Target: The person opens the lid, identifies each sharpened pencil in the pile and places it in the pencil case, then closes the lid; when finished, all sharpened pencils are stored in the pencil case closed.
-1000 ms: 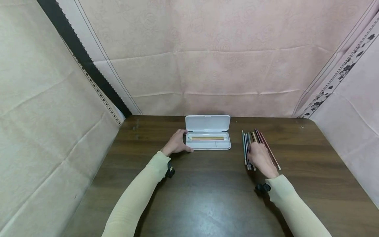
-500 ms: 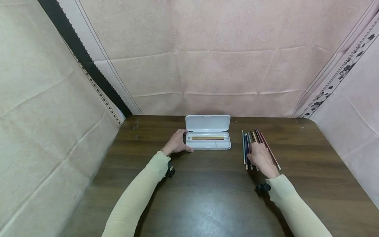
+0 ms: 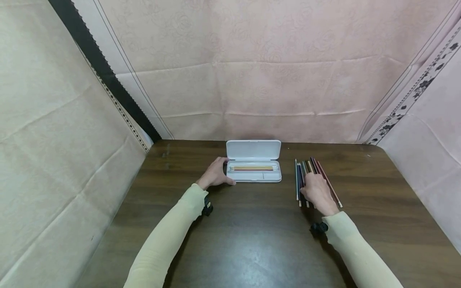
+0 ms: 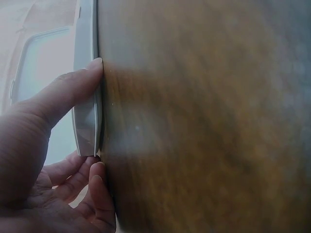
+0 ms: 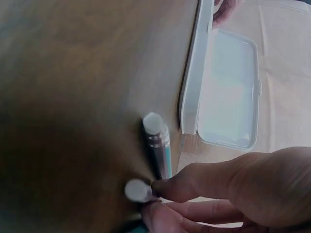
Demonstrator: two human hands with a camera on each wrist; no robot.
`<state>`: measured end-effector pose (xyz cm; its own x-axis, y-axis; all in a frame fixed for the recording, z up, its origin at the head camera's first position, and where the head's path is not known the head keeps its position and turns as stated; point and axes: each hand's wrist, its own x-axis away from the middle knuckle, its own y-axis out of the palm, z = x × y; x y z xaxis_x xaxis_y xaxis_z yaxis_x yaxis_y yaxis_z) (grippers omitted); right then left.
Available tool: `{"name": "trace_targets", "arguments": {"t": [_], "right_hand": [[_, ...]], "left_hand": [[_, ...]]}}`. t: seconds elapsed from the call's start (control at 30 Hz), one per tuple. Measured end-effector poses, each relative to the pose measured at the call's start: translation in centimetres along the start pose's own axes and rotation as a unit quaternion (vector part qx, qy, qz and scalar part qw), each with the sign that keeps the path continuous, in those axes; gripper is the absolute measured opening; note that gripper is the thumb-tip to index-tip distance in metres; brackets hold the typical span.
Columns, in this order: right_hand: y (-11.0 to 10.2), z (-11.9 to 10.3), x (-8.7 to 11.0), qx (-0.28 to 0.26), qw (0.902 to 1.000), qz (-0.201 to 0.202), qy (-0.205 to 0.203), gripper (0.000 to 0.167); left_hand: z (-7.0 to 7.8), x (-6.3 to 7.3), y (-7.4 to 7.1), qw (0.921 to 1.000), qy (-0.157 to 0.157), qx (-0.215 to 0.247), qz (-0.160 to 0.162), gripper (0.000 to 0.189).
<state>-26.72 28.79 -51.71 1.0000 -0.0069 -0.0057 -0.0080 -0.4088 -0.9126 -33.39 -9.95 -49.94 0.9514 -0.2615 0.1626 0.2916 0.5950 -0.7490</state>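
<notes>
An open white pencil case [image 3: 253,180] lies near the table's far edge, its lid [image 3: 253,149] tipped back. Several pencils [image 3: 252,168] lie inside it. My left hand [image 3: 215,174] grips the case's left end; in the left wrist view the thumb presses its front side and the fingers reach round the end. To the right of the case, my right hand [image 3: 318,193] is over a row of several loose pencils [image 3: 297,182]. The right wrist view shows thumb and finger pinching a pencil [image 5: 138,190] near its white end. Part of the row is hidden under the hand.
A brown wooden table [image 3: 252,240] extends in front of the case. Pale cloth [image 3: 259,88] hangs behind the table and along both sides. A dark red pencil [image 3: 329,186] lies slanted at the right of the row.
Under my right hand, some pencils have shifted right at their near ends, so gaps in the row have widened. My left hand and the case have stayed in place.
</notes>
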Motion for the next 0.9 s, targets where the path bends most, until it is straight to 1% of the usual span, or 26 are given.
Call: {"name": "trace_targets", "arguments": {"t": [0.03, 0.07, 0.17, 0.27, 0.33, 0.47, 0.57, 0.7, 0.8, 0.9], "right_hand": [[-0.4, -0.5, 0.3, -0.002, 1.0000, -0.004, 0.002, 0.021], [-1.2, -1.5, 1.0, -0.001, 1.0000, -0.006, 0.007, 0.022], [-2.7, -3.0, 2.1, -0.003, 0.9999, -0.010, 0.007, 0.027], [-3.4, -3.6, 2.6, -0.002, 0.9999, -0.013, 0.009, 0.030], [-3.7, -3.9, 2.8, -0.005, 0.9996, -0.020, 0.018, 0.028], [-4.1, -4.2, 3.0, -0.028, 0.9981, -0.038, 0.039, 0.018], [-4.4, -4.4, 3.1, -0.045, 0.9975, -0.038, 0.039, 0.014], [-4.7, -4.7, 3.5, -0.060, 0.9977, -0.020, 0.024, 0.011], [-4.8, -5.2, 3.8, -0.062, 0.9981, 0.001, 0.009, 0.010], [-5.0, -5.8, 4.0, -0.069, 0.9975, 0.013, -0.002, 0.011]], "left_hand": [[0.0, 0.0, 0.0, 1.0000, 0.000, -0.001, 0.000, 0.097], [-0.1, -0.1, 0.1, 1.0000, 0.000, -0.002, 0.000, 0.098], [0.0, -0.1, 0.1, 1.0000, 0.000, -0.003, 0.000, 0.097], [0.0, 0.0, 0.1, 1.0000, 0.000, -0.003, 0.001, 0.097], [0.0, 0.0, 0.0, 1.0000, -0.001, -0.002, 0.001, 0.097], [0.0, 0.1, 0.0, 1.0000, -0.004, 0.000, -0.001, 0.097], [0.1, 0.1, 0.0, 1.0000, -0.004, 0.002, -0.002, 0.097], [0.0, 0.1, 0.0, 1.0000, -0.001, 0.002, -0.001, 0.097], [-0.1, 0.0, 0.1, 1.0000, 0.002, 0.000, 0.001, 0.097], [-0.1, 0.0, 0.1, 1.0000, 0.006, 0.000, 0.002, 0.097]]}}
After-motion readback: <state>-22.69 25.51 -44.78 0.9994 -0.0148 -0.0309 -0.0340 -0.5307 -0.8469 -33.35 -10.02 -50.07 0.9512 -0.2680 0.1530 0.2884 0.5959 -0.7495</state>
